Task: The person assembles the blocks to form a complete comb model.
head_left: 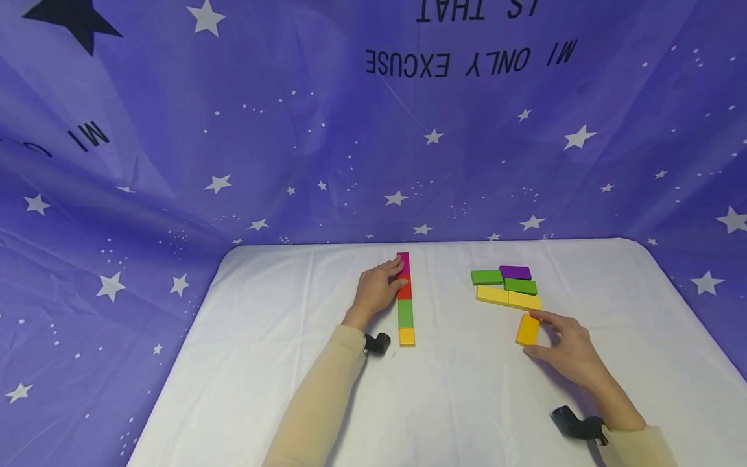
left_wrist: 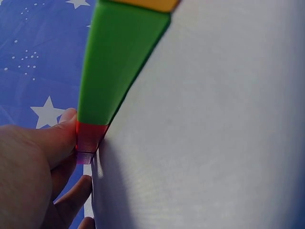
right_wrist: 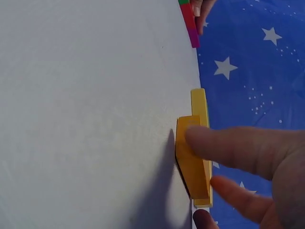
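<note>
A straight row runs away from me: an orange block (head_left: 406, 337), a green block (head_left: 405, 314), a red block (head_left: 405, 289) and a magenta block (head_left: 404, 263) at the far end. My left hand (head_left: 376, 288) touches the row from its left side, thumb at the red block and fingertips by the magenta one. In the left wrist view, the green block (left_wrist: 119, 67) looms large beyond the thumb. On the right, my right hand (head_left: 566, 347) pinches a yellow-orange block (head_left: 528, 329) by its ends between thumb and fingers; the right wrist view shows the thumb across this block (right_wrist: 188, 162).
Just beyond the right hand lie two yellow blocks (head_left: 492, 296) end to end, with two green blocks (head_left: 487, 277) and a purple block (head_left: 515, 272) behind them. A white cloth (head_left: 455, 389) covers the table. A purple star-patterned curtain (head_left: 350, 162) hangs behind.
</note>
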Action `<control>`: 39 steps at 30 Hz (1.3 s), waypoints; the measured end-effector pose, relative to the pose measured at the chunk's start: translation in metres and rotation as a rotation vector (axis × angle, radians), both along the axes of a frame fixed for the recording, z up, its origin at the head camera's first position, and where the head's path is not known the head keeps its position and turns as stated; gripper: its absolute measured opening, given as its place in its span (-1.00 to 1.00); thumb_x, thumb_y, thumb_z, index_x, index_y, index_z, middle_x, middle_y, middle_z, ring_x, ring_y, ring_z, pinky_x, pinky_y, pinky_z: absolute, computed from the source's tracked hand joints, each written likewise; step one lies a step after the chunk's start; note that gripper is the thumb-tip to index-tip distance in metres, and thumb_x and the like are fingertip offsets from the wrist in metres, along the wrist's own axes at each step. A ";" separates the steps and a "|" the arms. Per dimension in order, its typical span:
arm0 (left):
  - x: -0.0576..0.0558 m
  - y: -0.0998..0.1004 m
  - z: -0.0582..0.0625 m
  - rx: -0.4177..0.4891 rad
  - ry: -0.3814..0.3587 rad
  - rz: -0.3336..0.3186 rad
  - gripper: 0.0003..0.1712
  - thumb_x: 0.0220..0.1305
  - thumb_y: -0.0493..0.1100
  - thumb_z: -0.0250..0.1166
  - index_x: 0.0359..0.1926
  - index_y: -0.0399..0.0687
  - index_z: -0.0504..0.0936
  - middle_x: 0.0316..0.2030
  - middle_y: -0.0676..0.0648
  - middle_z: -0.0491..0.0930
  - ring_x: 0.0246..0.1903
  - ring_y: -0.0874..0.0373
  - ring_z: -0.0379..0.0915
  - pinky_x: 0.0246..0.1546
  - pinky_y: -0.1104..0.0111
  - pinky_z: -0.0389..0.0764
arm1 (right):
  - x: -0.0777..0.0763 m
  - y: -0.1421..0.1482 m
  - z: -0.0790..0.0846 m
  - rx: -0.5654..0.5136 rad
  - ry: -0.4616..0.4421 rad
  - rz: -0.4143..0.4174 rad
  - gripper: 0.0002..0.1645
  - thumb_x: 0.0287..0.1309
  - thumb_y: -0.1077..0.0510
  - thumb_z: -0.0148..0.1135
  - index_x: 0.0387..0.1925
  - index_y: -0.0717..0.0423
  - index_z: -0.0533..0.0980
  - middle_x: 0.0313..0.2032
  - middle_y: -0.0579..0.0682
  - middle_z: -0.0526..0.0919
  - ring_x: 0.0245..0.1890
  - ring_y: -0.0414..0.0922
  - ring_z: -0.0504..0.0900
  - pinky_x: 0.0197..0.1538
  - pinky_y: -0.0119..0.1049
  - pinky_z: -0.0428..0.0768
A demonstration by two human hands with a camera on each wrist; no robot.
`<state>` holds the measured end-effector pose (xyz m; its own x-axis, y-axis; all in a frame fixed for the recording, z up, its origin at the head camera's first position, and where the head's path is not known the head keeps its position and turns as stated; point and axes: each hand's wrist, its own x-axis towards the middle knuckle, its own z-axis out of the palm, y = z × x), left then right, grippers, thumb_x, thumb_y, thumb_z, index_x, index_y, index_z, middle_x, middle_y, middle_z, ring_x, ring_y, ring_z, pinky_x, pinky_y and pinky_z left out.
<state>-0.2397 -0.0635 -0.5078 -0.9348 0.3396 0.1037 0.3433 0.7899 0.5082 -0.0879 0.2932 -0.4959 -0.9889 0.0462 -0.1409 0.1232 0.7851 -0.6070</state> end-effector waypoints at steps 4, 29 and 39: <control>0.001 0.000 -0.001 0.001 -0.010 0.005 -0.43 0.35 0.01 0.33 0.34 0.00 0.52 0.37 0.12 0.41 0.37 0.15 0.32 0.37 0.16 0.34 | -0.001 -0.004 -0.001 0.002 -0.011 -0.013 0.04 0.03 -0.07 0.51 0.36 0.42 0.25 0.27 0.53 0.29 0.22 0.48 0.18 0.19 0.48 0.23; 0.003 0.001 0.002 0.003 -0.008 -0.007 -0.43 0.36 0.00 0.33 0.34 -0.01 0.51 0.37 0.10 0.41 0.38 0.13 0.32 0.37 0.15 0.34 | 0.003 -0.022 -0.001 0.044 0.068 -0.089 0.03 0.08 -0.11 0.48 0.30 0.52 0.27 0.16 0.51 0.37 0.14 0.41 0.25 0.15 0.37 0.34; 0.004 0.000 0.005 0.009 0.006 -0.011 -0.44 0.36 -0.02 0.33 0.33 -0.03 0.53 0.36 0.08 0.43 0.37 0.12 0.33 0.36 0.13 0.36 | 0.005 -0.047 0.008 -0.005 0.163 -0.038 -0.06 0.02 -0.05 0.54 0.28 0.41 0.36 0.13 0.42 0.45 0.17 0.35 0.28 0.19 0.36 0.31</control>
